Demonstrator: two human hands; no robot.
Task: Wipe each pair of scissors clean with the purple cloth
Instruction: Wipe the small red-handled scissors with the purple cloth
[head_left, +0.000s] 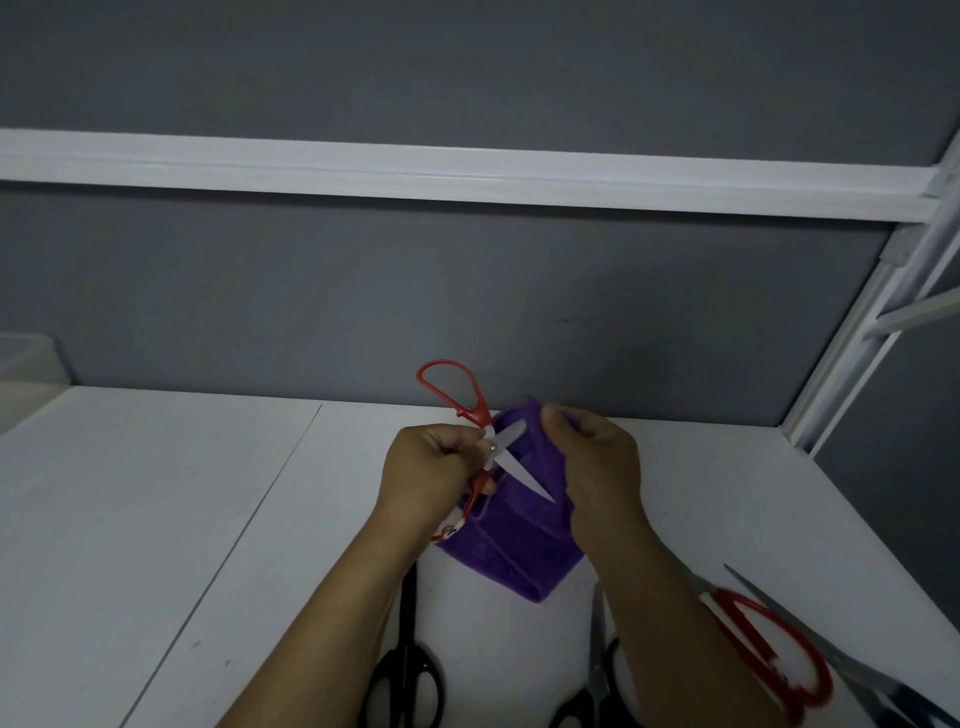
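Note:
My left hand (431, 467) grips a pair of red-handled scissors (462, 400) near the pivot, held above the white table. The scissors are spread open: one red loop points up and back, one silver blade points down to the right. My right hand (597, 462) pinches the purple cloth (511, 545) by its upper edge, folded around the other blade. The cloth hangs down between both hands, its lower end close to the table.
On the white table (208, 519) near me lie black-handled scissors (405, 670), a second black pair (597, 675), large red-handled scissors (769, 649) and a dark-handled pair (852, 670) at the right edge. A grey partition stands behind; a white frame post rises at the right.

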